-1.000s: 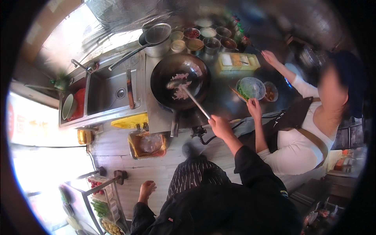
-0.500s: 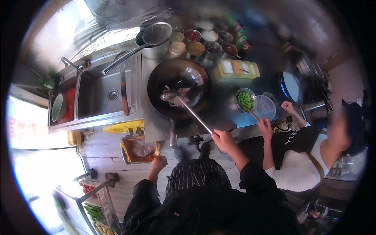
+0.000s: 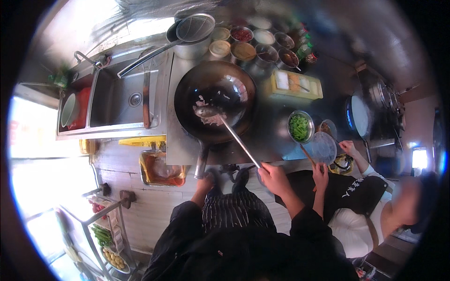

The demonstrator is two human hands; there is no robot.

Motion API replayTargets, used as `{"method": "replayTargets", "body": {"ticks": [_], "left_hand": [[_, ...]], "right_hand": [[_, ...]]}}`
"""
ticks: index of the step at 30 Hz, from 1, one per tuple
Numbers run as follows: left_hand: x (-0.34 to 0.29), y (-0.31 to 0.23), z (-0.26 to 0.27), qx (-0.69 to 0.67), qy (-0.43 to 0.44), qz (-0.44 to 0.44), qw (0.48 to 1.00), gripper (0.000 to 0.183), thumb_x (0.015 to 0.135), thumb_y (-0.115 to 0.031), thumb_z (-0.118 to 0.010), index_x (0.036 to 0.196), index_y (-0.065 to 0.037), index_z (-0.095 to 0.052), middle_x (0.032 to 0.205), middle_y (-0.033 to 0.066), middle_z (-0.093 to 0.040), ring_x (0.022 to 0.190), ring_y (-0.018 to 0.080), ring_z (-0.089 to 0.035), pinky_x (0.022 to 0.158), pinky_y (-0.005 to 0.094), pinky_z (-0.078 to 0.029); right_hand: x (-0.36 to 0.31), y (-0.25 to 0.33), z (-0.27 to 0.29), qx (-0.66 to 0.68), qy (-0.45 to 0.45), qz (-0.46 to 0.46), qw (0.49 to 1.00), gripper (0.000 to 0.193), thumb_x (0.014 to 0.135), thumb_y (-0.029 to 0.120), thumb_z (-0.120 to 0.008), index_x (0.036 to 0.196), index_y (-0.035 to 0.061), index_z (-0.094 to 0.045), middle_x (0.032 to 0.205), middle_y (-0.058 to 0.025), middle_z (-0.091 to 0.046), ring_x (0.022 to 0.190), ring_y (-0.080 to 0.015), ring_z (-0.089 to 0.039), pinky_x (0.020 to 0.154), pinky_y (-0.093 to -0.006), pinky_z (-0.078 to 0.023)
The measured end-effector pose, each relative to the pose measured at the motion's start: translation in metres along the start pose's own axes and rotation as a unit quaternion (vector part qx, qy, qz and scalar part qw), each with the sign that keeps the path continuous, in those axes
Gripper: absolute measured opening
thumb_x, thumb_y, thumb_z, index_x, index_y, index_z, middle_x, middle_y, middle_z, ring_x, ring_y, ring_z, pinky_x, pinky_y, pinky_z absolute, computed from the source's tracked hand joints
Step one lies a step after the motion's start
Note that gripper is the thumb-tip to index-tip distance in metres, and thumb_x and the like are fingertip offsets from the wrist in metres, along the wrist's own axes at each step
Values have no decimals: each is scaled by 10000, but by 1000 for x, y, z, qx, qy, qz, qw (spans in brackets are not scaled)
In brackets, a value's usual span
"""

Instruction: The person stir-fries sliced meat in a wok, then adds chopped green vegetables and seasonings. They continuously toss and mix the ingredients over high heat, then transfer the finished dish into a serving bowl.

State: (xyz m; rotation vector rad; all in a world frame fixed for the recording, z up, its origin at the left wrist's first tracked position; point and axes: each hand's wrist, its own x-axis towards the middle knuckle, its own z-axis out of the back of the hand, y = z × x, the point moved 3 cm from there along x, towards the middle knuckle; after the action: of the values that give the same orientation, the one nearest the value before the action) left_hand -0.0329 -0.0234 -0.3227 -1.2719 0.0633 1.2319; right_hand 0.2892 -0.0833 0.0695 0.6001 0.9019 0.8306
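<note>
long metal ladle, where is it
In the head view's centre, the ladle slants from inside the dark round metal wok down rightward into the right hand.

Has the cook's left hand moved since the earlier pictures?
Yes: against the floor bin, the left hand has moved forward and right, to the wok handle.

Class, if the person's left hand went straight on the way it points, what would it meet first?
Most likely the wok handle, whose end lies beside the left hand; depth is unclear, so they may be touching.
</note>
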Motion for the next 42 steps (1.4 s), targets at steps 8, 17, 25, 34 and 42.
{"method": "replayTargets", "body": {"ticks": [8,17,25,34,42], "left_hand": [[69,43,-66,-159,-29,-14,987,480,865,-333,-690,1271,-85,-627,1093,159,-704,994,334,-682,845,448,-576],[31,-35,-50,-172,-15,60,983,427,775,-321,-759,1114,-65,-712,1108,197,-723,1086,378,-687,937,484,-568],[28,-47,-47,-119,-15,60,991,405,828,-352,-737,1117,-68,-716,1126,205,-717,1049,395,-700,883,502,-583],[-8,-50,-18,11,-43,96,994,464,1033,-478,-541,1200,-70,-687,1169,237,-713,1073,358,-711,831,482,-573],[-99,42,60,-304,-25,210,929,350,1009,-337,-626,1116,-4,-640,900,140,-735,693,230,-714,544,352,-545]], "right_hand": [[12,-1,3,107,66,-61,990,275,1043,244,-565,924,4,-627,664,-99,-615,585,-226,-611,584,-379,-474],[12,6,3,59,43,-10,997,270,1044,234,-559,932,-3,-619,628,-52,-575,560,-150,-560,560,-343,-452],[-7,0,10,115,103,-136,979,262,1042,229,-561,919,4,-613,631,-46,-573,553,-141,-557,538,-342,-443],[1,6,6,43,39,-44,997,292,1038,251,-562,874,15,-613,638,-56,-593,548,-187,-576,547,-362,-454],[16,12,-9,124,33,-32,991,325,1049,278,-543,867,16,-602,623,-36,-579,524,-148,-562,521,-342,-450]]}}
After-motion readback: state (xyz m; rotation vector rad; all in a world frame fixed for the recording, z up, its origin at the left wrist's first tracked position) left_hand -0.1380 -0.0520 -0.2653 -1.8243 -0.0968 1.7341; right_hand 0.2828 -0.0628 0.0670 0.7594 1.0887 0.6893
